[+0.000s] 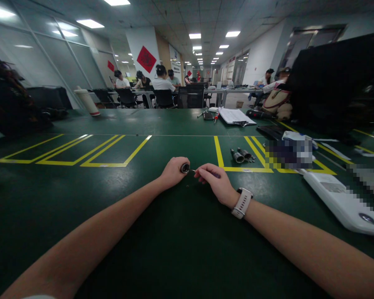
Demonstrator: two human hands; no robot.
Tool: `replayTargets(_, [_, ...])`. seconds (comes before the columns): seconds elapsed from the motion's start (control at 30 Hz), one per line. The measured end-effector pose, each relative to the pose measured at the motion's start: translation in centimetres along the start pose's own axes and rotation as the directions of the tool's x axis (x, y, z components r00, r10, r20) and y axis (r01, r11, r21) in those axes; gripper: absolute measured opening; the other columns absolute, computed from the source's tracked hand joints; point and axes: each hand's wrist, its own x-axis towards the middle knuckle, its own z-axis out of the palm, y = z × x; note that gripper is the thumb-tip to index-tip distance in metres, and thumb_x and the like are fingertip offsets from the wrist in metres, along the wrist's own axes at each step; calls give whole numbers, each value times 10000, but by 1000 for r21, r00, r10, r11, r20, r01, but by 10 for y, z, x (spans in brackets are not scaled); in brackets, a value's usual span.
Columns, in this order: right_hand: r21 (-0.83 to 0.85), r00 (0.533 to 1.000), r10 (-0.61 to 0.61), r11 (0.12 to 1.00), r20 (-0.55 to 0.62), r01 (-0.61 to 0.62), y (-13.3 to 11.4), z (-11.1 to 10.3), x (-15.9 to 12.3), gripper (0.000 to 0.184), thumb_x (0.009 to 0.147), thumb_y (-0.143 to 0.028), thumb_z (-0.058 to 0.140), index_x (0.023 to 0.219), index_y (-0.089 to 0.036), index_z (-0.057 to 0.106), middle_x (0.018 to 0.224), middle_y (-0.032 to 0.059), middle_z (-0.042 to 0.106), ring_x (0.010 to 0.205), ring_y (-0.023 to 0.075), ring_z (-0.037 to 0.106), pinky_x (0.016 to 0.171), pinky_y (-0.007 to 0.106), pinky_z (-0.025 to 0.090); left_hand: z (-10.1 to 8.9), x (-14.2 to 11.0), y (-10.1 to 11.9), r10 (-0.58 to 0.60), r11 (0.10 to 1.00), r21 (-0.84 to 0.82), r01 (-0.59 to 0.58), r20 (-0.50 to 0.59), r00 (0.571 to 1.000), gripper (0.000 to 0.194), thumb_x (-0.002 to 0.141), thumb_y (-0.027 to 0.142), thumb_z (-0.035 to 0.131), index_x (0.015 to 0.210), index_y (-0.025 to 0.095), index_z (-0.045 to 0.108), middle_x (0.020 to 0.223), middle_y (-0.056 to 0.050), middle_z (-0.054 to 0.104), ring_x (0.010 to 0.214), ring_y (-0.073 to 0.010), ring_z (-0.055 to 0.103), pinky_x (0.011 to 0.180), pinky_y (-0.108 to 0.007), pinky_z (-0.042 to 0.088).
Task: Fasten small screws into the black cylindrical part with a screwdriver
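Note:
My left hand (173,173) is closed around a metal cylindrical part (185,168), its round dark opening turned toward me. Pinched in the fingers of my right hand (217,183) is a small screwdriver (217,175) with a dark handle. Its thin shaft points left, with the tip at or very near the side of the cylinder; contact is too small to make out. Just below, a tiny piece (187,186) lies on the green table (187,232). Beyond my right hand, similar metal cylinders (238,156) lie within yellow tape lines, beside several small pieces (252,159).
Yellow tape (112,165) marks areas on the left too. Rightward lie a white device (339,199) and a blurred item. Papers (237,116), a red screwdriver (216,117) and a black drill-like tool (258,114) sit farther back. A white cup (87,101) stands back left; people sit beyond.

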Motion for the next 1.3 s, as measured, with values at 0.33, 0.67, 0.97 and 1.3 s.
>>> replayTargets(0.33, [353, 984, 167, 918, 68, -180, 1, -4, 6, 115, 750, -242, 552, 685, -169, 612, 687, 19, 638, 588, 118, 536, 559, 263, 391, 0, -2, 2, 25, 986, -165, -29, -26, 999, 74, 695, 150, 537, 646, 150, 483, 609, 38, 460, 571, -95, 436, 552, -214, 345])
replayTargets(0.67, [165, 999, 45, 985, 6, -45, 5, -1, 1, 125, 785, -264, 538, 749, -195, 635, 709, 4, 621, 651, 128, 543, 602, 271, 408, -1, -1, 2, -6, 992, -123, 7, 2, 1000, 62, 695, 158, 535, 652, 151, 490, 623, 32, 476, 592, -104, 455, 555, -218, 348])
replayTargets(0.97, [354, 979, 202, 914, 26, -198, -2, -4, 5, 134, 727, -260, 566, 675, -165, 645, 667, 28, 642, 610, 132, 538, 579, 276, 387, 0, -1, 2, 26, 992, -121, -26, -1, 1000, 73, 703, 171, 528, 645, 152, 487, 621, 33, 468, 590, -102, 448, 560, -218, 350])
replayTargets(1.3, [224, 997, 75, 972, -16, -70, 0, -2, 1, 149, 779, -272, 536, 719, -184, 641, 718, 22, 646, 656, 138, 548, 608, 280, 402, -1, -1, 2, 38, 996, -82, -37, 9, 999, 89, 717, 169, 529, 643, 155, 481, 621, 31, 476, 592, -106, 455, 575, -227, 353])
